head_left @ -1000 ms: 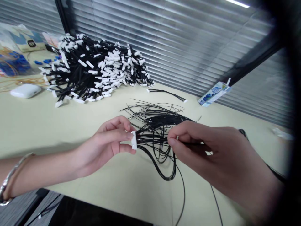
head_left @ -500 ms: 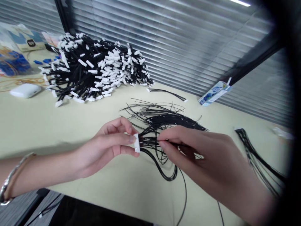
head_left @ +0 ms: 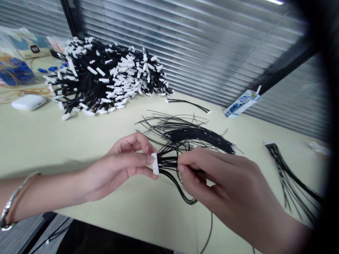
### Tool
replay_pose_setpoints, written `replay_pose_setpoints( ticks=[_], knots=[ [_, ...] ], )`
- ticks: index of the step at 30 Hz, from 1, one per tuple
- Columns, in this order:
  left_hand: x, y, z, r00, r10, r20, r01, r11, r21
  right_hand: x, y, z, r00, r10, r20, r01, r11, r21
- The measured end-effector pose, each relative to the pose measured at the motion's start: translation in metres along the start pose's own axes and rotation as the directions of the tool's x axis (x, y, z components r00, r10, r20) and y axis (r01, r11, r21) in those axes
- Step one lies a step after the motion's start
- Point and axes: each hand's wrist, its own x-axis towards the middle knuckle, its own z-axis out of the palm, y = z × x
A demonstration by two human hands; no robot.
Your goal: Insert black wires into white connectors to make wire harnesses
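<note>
Between the thumb and fingers of my left hand [head_left: 124, 162] is a white plastic connector [head_left: 155, 164], held near the middle of the table. Several black wires [head_left: 168, 162] run out of its right side. My right hand [head_left: 219, 176] pinches black wire a short way right of the connector; the wire ends inside the grip are hidden. A loop of black wires [head_left: 180, 192] hangs below, between the two hands. Behind my right hand lies a loose bundle of black wires [head_left: 198, 135] with small metallic tips.
A big heap of black cables with white connectors [head_left: 127, 74] sits at the back left. Nearby are a white case [head_left: 29, 102] and a bag with blue parts [head_left: 16, 72]. A short cable [head_left: 189, 103], a carton [head_left: 241, 104] and another wire bundle [head_left: 288, 176] lie farther right.
My right hand's fingers have curled more tightly around the wire, and its wrist has turned slightly. My left hand and the connector have shifted a little to the right and down.
</note>
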Motion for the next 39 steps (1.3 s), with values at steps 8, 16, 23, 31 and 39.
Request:
replay_pose_setpoints(
  ticks=[8,16,23,31,39],
  knots=[
    [-0.0009,0.0013,0.0014,1.000,-0.007,-0.001,0.007,1.000,0.016,0.0047,-0.0024,-0.0068,0.982,0.115,0.152,-0.123,0.991,0.044],
    [0.0012,-0.0002,0.0022,1.000,-0.004,-0.009,0.005,0.999,0.042,0.0055,-0.0036,-0.0082,0.966,0.136,0.218,-0.155,0.986,0.070],
    [0.0004,-0.0012,0.0014,1.000,-0.003,0.014,0.002,0.999,0.042,0.0076,-0.0038,-0.0069,0.966,0.131,0.223,-0.156,0.983,0.101],
    [-0.0005,-0.0009,0.0024,1.000,-0.019,-0.021,0.021,0.997,0.068,0.0092,-0.0036,-0.0064,0.948,0.158,0.278,-0.200,0.971,0.129],
    [0.0007,-0.0025,-0.0002,1.000,-0.013,0.017,0.012,0.998,0.055,0.0096,-0.0015,-0.0076,0.942,0.149,0.302,-0.206,0.965,0.165]
  ],
)
